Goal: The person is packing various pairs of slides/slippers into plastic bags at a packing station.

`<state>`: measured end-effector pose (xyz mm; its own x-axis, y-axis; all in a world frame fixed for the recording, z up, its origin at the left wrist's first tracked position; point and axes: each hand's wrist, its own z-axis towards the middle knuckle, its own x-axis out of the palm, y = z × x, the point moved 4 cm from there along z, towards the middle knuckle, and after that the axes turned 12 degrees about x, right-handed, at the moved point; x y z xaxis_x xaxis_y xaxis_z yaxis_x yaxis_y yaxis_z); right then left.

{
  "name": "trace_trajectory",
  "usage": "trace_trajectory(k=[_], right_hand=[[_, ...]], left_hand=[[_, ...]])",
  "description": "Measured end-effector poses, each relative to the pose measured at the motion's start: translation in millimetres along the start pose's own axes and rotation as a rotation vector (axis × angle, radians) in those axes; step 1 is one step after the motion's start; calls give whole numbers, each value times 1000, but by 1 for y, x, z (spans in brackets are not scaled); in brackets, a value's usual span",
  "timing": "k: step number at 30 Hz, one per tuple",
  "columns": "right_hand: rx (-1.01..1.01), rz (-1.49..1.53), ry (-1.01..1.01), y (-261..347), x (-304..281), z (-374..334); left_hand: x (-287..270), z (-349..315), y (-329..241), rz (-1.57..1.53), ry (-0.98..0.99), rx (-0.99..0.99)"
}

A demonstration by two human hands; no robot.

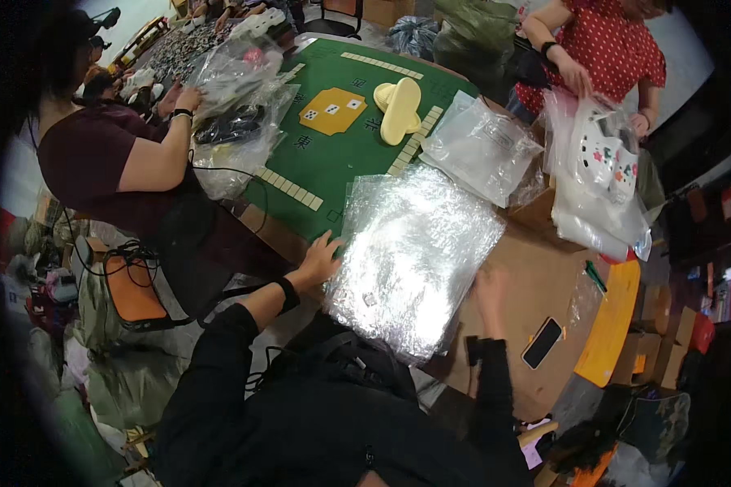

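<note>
A stack of clear, shiny plastic bags (414, 252) lies before me over the near edge of the green table mat (341, 154). My left hand (321, 258) rests at the stack's left edge with its fingers apart. At the opposite edge is my right hand (489, 288), smeared by motion, so its fingers are hard to read. Beyond the stack, a pair of pale yellow slippers (400, 114) sits on the mat, one tipped over the other. More clear bags (481, 150) lie to the right of the slippers.
A black phone (542, 342) and a green-handled tool (595, 276) lie on the cardboard (503, 325) at right. At left, a person in a dark top handles bagged shoes (231, 122). A person in red dotted clothing holds bagged white clogs (605, 162). An orange-seated chair (136, 288) stands left.
</note>
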<state>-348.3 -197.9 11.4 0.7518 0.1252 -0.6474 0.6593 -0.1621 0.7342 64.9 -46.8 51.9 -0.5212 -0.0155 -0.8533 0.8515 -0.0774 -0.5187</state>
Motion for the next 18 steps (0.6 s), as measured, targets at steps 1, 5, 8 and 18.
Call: trace_trajectory(k=[1, 5, 8, 18], right_hand=[[-328, 37, -95, 81, 26, -39], [-343, 3, 363, 175, 107, -98], [-305, 56, 458, 187, 162, -104], [-112, 212, -15, 285, 224, 88]], left_hand=[[-7, -4, 11, 4, -11, -38], [-16, 59, 29, -301, 20, -153], [-32, 93, 42, -793, -135, -349], [23, 32, -47, -11, 462, 718]])
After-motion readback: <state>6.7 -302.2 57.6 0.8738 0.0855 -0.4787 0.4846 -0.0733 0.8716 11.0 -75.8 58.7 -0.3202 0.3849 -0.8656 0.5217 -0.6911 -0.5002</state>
